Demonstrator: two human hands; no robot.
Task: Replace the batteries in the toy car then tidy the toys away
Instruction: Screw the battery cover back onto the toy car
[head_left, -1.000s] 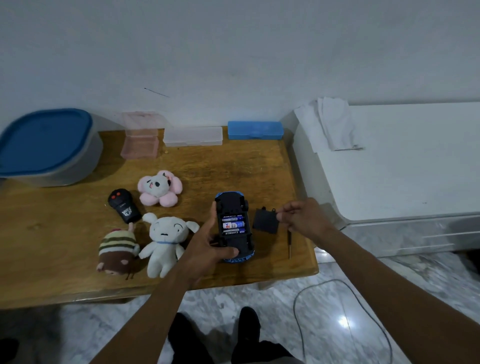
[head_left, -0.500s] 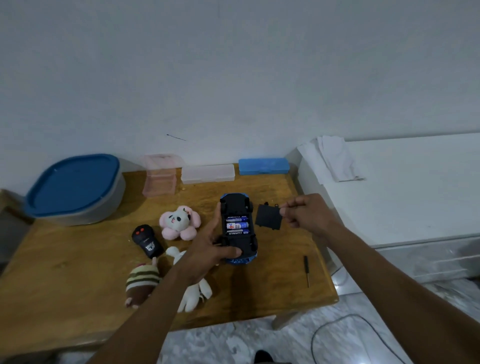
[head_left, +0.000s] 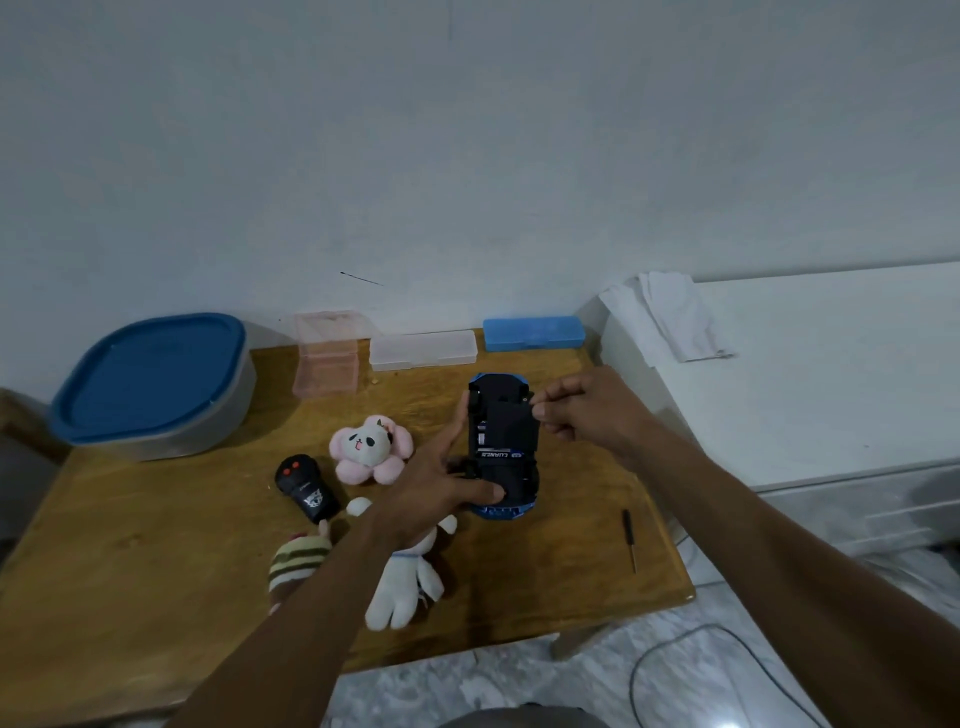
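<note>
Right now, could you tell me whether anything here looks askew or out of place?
The battery cover, pinched by the right hand, only partly covers the compartment of the upturned toy car; a battery shows below it. Nothing else stands out.

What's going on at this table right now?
A person is closing up the toy car, which is held underside up. The left grip holds the car, while the right grip pinches the black battery cover over the compartment. A battery label shows below the cover's edge, so it isn't seated yet. The screwdriver lies untouched on the table. The plush toys and remote are not yet tidied away.
</note>
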